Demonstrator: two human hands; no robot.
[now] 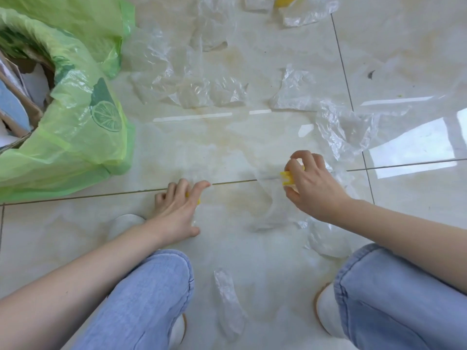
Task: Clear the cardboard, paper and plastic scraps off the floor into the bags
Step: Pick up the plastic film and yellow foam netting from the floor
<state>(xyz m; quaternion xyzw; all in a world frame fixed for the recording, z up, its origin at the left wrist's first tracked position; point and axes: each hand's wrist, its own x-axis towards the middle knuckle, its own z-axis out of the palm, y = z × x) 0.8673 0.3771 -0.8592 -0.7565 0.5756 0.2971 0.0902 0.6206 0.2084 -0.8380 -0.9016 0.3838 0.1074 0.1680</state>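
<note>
My right hand [312,184] is closed around a yellow plastic scrap [286,178] attached to a clear plastic sheet [265,205] lying on the tiles. My left hand [177,205] presses on the floor over a small yellow scrap [198,201], its fingers curled around it. A green bag with a lemon print [83,127] stands open at the left, holding cardboard [17,97] and paper. Several clear plastic scraps lie ahead: a crumpled cluster [187,82], a piece at the right [341,125], and a strip [228,301] between my knees.
More clear plastic and a yellow object [285,0] lie at the far top. My knees in blue jeans [151,294] and white shoes [327,311] frame the bottom. Glossy beige floor tiles [404,59] reflect window light at the right.
</note>
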